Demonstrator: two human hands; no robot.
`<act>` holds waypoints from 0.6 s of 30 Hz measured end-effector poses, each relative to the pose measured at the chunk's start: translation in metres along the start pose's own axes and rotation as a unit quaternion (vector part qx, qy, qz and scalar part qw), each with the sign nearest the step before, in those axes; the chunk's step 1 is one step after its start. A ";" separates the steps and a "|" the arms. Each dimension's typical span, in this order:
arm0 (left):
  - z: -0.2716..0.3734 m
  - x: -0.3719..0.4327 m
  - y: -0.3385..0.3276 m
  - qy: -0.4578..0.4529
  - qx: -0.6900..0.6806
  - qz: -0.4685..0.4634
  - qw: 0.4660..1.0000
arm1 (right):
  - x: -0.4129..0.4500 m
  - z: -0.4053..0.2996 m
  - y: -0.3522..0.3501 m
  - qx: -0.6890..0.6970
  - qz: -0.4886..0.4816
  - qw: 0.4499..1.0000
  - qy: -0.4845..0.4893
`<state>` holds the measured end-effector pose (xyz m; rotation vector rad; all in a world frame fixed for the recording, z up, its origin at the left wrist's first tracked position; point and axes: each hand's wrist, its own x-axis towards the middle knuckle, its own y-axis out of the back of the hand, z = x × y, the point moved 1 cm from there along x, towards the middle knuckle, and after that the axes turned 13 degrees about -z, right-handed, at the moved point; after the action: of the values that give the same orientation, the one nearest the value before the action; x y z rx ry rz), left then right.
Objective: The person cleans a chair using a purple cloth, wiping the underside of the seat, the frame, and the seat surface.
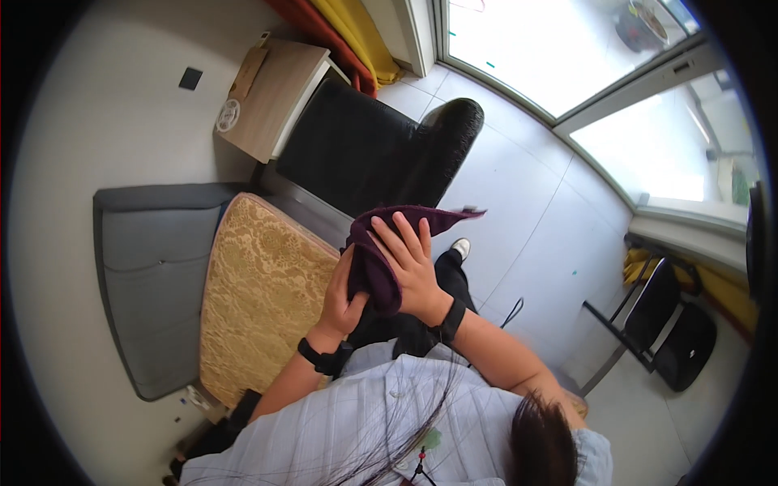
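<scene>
A dark purple cloth (383, 297), folded over on itself, is held up in front of my body between both hands. My left hand (341, 297) grips its lower left side, with the thumb across the near fold. Across the cloth's upper face lie the fairly straight, slightly spread fingers of my right hand (413, 264); its thumb is hidden by the fold. One corner of the cloth points out to the right beyond the fingertips and carries a small pale tag-like piece. Dark bands circle both wrists.
At my left, a yellow patterned pad (267, 297) lies against a grey cushion (155, 285). Ahead stand a black padded seat with a rounded arm (453, 140) and a wooden cabinet (276, 91). A black folding chair (653, 316) is at right, near glass sliding doors (565, 124).
</scene>
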<state>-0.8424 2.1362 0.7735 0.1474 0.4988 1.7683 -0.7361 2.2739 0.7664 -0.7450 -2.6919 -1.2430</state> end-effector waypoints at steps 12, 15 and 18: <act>-0.032 0.032 0.041 -0.071 -0.101 -0.209 0.970 | 0.042 -0.029 0.006 -0.066 -0.079 0.995 -0.017; -0.058 0.037 0.027 -0.118 -0.159 -0.198 0.960 | 0.045 -0.012 0.017 -0.094 -0.103 0.990 -0.025; -0.049 0.049 0.038 -0.124 -0.161 -0.250 0.947 | 0.050 0.000 0.029 -0.198 -0.076 0.974 -0.074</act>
<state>-0.9067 2.1643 0.7368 0.0086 0.0484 1.2860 -0.7665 2.3096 0.8003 -0.7024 -2.6879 -1.8699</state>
